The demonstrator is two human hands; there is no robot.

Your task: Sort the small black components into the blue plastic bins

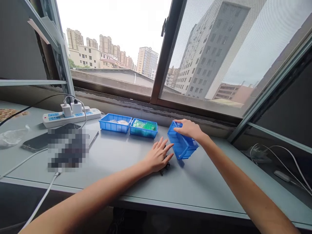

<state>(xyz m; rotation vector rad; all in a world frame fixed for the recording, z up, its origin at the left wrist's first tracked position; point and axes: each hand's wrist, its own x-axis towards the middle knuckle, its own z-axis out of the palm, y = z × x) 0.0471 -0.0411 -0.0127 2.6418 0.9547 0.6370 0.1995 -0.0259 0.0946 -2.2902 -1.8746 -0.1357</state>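
My right hand grips the rim of a blue plastic bin, which is tilted on its side with its opening toward my left hand. Fingers spread, my left hand lies palm down over small black pieces on the desk. The palm hides most of these pieces, and their kind cannot be made out. Behind my left hand stands a blue bin with green items that look like circuit boards. Beside it, another blue bin holds small pale packets.
A white power strip with chargers sits at the back left. Near it lie a dark phone, a blurred-out device, cables and a crumpled plastic bag. The window frame borders the grey desk. White cables lie at right.
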